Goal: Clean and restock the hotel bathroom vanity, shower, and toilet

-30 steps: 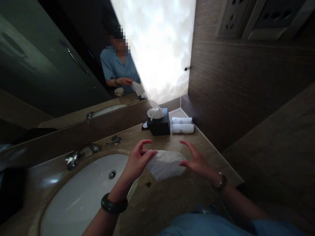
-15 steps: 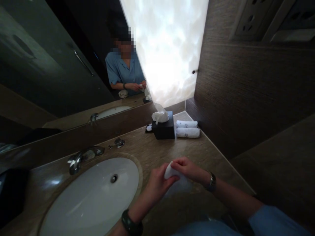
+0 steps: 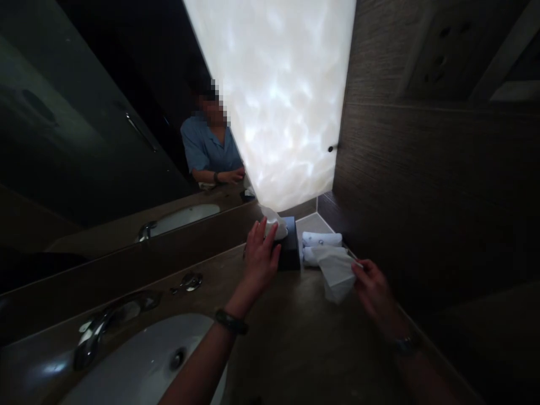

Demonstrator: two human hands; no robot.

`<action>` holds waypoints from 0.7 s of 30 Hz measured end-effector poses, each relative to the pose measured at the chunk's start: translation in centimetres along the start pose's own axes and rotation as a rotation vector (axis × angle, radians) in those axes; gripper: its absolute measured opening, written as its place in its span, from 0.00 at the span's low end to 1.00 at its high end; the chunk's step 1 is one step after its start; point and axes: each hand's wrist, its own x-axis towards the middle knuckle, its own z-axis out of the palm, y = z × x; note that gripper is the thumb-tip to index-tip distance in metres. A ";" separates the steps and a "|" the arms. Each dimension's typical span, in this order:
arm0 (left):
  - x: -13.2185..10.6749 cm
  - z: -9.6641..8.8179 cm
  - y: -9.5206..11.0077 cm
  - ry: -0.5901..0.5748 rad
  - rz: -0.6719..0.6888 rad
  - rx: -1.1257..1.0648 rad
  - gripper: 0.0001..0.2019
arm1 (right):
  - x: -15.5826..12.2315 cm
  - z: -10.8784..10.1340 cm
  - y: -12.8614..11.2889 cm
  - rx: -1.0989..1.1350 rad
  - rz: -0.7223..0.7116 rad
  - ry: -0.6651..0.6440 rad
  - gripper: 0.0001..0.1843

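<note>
My left hand (image 3: 260, 256) reaches over the dark tissue box (image 3: 290, 256), its fingers spread in front of the white tissue (image 3: 276, 224) that sticks up from the top. Whether the fingertips touch that tissue I cannot tell. Off to the right, my right hand (image 3: 375, 289) pinches a loose tissue (image 3: 335, 273) by its right edge. This tissue hangs down over the counter and covers part of the nearer of two rolled white towels (image 3: 323, 239).
An oval white sink (image 3: 147, 360) lies at the lower left, with a chrome faucet (image 3: 95, 332) and a small chrome fitting (image 3: 192, 281) behind it. A mirror (image 3: 126, 185) and a lit panel (image 3: 287, 107) rise at the back. A dark wall (image 3: 405, 185) bounds the right side.
Both hands were together on the tissue and have now parted. The left has let go and moved up to the tissue box; the right has carried the tissue right, near the towels. The view has shifted.
</note>
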 end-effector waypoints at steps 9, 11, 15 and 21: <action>4.6 3.5 -2.6 -0.144 -0.176 -0.176 0.07 | 3.1 12.2 -9.5 -0.442 -1.100 -0.270 0.06; 4.4 2.8 -2.8 -0.088 -0.246 -0.264 0.13 | 3.7 14.4 -6.8 -0.613 -1.128 -0.481 0.08; 4.4 0.2 -4.3 0.135 -0.435 -0.452 0.18 | 4.7 16.1 0.1 -1.021 -0.987 -0.785 0.17; 2.5 -1.3 -4.2 0.219 -0.441 -0.404 0.18 | 5.9 19.1 -0.1 -1.414 -0.762 -0.916 0.14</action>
